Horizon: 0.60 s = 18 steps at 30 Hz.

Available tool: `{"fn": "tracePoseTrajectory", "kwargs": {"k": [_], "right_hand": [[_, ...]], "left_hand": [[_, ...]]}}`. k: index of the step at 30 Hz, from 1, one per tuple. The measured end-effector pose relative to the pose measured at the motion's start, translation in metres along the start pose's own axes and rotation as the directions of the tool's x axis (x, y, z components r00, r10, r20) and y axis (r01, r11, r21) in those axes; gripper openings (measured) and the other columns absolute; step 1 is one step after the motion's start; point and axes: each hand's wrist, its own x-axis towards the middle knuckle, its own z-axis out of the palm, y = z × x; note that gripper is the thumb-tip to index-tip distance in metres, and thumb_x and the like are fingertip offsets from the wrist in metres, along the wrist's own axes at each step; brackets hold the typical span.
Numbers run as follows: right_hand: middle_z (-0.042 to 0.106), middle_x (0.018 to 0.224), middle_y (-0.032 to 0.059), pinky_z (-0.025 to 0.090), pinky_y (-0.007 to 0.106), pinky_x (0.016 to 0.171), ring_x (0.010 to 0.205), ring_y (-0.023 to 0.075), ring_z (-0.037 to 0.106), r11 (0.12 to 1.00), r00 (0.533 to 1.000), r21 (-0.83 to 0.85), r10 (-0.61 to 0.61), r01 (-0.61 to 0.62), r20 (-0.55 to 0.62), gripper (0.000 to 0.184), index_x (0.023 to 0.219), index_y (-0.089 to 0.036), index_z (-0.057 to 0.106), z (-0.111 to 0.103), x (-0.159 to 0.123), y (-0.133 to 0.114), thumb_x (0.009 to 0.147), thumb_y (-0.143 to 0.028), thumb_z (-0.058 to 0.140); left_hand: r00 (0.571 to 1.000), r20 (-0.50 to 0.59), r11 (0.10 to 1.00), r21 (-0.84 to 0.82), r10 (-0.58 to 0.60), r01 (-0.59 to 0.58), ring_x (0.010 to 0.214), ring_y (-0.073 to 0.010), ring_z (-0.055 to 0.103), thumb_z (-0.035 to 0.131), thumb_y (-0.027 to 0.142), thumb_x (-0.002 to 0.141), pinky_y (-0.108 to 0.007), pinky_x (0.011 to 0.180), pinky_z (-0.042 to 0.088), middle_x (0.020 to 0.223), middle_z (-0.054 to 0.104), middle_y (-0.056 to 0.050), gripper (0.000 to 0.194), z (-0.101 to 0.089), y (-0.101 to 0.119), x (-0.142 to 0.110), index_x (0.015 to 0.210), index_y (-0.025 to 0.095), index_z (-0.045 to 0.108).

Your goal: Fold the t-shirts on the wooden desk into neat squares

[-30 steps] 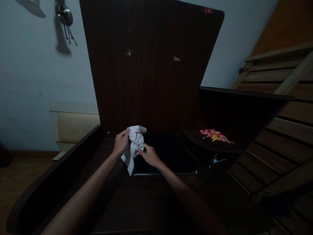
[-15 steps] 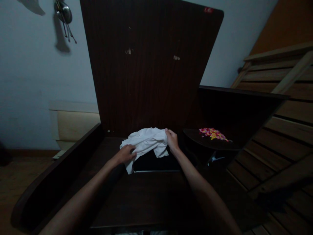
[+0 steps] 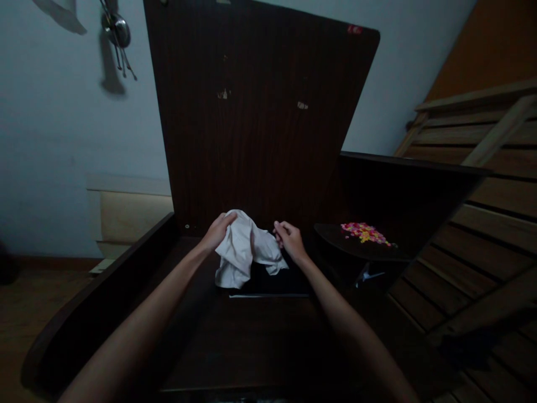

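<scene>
While the left hand (image 3: 218,231) grips cloth (image 3: 240,252), a red label (image 3: 354,29) looks illegible.

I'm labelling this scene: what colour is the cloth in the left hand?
The cloth is plain white, best seen in the head view.

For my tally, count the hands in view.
2: the left hand grips the white cloth at its upper left; the right hand is curled by its right end. None appears hidden.
</scene>
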Motion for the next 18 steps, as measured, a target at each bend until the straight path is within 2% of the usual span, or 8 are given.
{"fn": "tracePoseTrajectory", "kwargs": {"k": [2, 3, 5, 8, 12, 14, 16, 18], "right_hand": [[0.052, 0.063, -0.0032, 0.035, 0.024, 0.045, 0.048, 0.0106, 0.043, 0.995, 0.972, 0.095, -0.008, -0.015, 0.237, 0.049, 0.081, -0.022, 0.058, 0.011, -0.011, -0.016, 0.079, -0.071, 0.055], [0.054, 0.068, -0.0027, 0.037, 0.024, 0.045, 0.051, 0.0107, 0.046, 0.992, 0.950, 0.125, -0.021, -0.019, 0.313, 0.049, 0.088, -0.022, 0.058, 0.014, -0.015, -0.022, 0.077, -0.070, 0.057], [0.057, 0.080, -0.0014, 0.043, 0.024, 0.051, 0.059, 0.0112, 0.052, 0.991, 0.923, 0.130, -0.045, -0.005, 0.381, 0.052, 0.098, -0.023, 0.056, 0.017, -0.019, -0.032, 0.071, -0.066, 0.068], [0.060, 0.100, 0.0028, 0.048, 0.027, 0.061, 0.074, 0.0139, 0.057, 0.998, 0.923, 0.005, -0.053, 0.056, 0.381, 0.066, 0.109, -0.024, 0.051, 0.015, -0.023, -0.040, 0.059, -0.052, 0.084], [0.058, 0.113, 0.0074, 0.050, 0.033, 0.073, 0.090, 0.0199, 0.059, 0.978, 0.902, -0.156, -0.058, 0.137, 0.427, 0.084, 0.118, -0.024, 0.045, 0.013, -0.030, -0.041, 0.049, -0.041, 0.089], [0.059, 0.108, 0.0060, 0.048, 0.034, 0.078, 0.092, 0.0209, 0.058, 0.950, 0.924, -0.230, -0.116, 0.210, 0.363, 0.069, 0.110, -0.022, 0.049, 0.015, -0.033, -0.039, 0.053, -0.037, 0.086], [0.061, 0.095, 0.0033, 0.045, 0.032, 0.077, 0.086, 0.0195, 0.057, 0.919, 0.949, -0.294, -0.190, 0.262, 0.252, 0.036, 0.094, -0.021, 0.054, 0.015, -0.033, -0.036, 0.066, -0.033, 0.073], [0.060, 0.080, 0.0012, 0.043, 0.029, 0.071, 0.077, 0.0176, 0.055, 0.920, 0.965, -0.300, -0.219, 0.254, 0.145, 0.008, 0.081, -0.021, 0.055, 0.012, -0.027, -0.032, 0.075, -0.026, 0.056]], "left_hand": [[0.988, 0.112, 0.982, -0.145, -0.105, 0.121, 0.066, -0.0154, 0.058, 0.074, 0.044, 0.065, -0.027, 0.063, 0.047, 0.069, 0.059, 0.002, 0.032, 0.012, 0.007, -0.008, 0.076, 0.019, 0.058], [0.971, 0.185, 0.964, -0.192, -0.151, 0.186, 0.065, -0.0149, 0.057, 0.072, 0.044, 0.066, -0.026, 0.061, 0.047, 0.069, 0.059, 0.001, 0.031, 0.016, 0.010, -0.011, 0.077, 0.018, 0.058], [0.946, 0.271, 0.935, -0.254, -0.178, 0.248, 0.062, -0.0136, 0.056, 0.067, 0.042, 0.068, -0.024, 0.058, 0.046, 0.067, 0.057, 0.001, 0.027, 0.019, 0.013, -0.016, 0.076, 0.017, 0.059], [0.968, 0.219, 0.951, -0.257, -0.119, 0.175, 0.061, -0.0110, 0.054, 0.066, 0.027, 0.059, -0.021, 0.055, 0.044, 0.067, 0.056, 0.003, 0.020, 0.019, 0.011, -0.017, 0.076, 0.017, 0.059], [0.995, 0.103, 0.996, -0.092, 0.010, -0.001, 0.066, -0.0106, 0.056, 0.071, 0.011, 0.046, -0.020, 0.058, 0.043, 0.075, 0.061, 0.005, 0.044, 0.020, 0.002, -0.014, 0.086, 0.018, 0.056], [0.994, 0.058, 0.996, -0.034, 0.088, -0.086, 0.071, -0.0124, 0.058, 0.078, 0.015, 0.046, -0.023, 0.063, 0.046, 0.079, 0.062, 0.004, 0.052, 0.021, -0.001, -0.013, 0.091, 0.019, 0.054], [0.989, 0.027, 0.988, 0.042, 0.147, -0.148, 0.074, -0.0141, 0.060, 0.082, 0.025, 0.049, -0.026, 0.067, 0.048, 0.081, 0.062, 0.002, 0.055, 0.020, -0.003, -0.012, 0.096, 0.019, 0.053], [0.982, 0.017, 0.971, 0.145, 0.188, -0.188, 0.073, -0.0145, 0.059, 0.082, 0.035, 0.053, -0.026, 0.066, 0.047, 0.079, 0.062, 0.002, 0.056, 0.014, -0.003, -0.010, 0.099, 0.018, 0.055]]}}
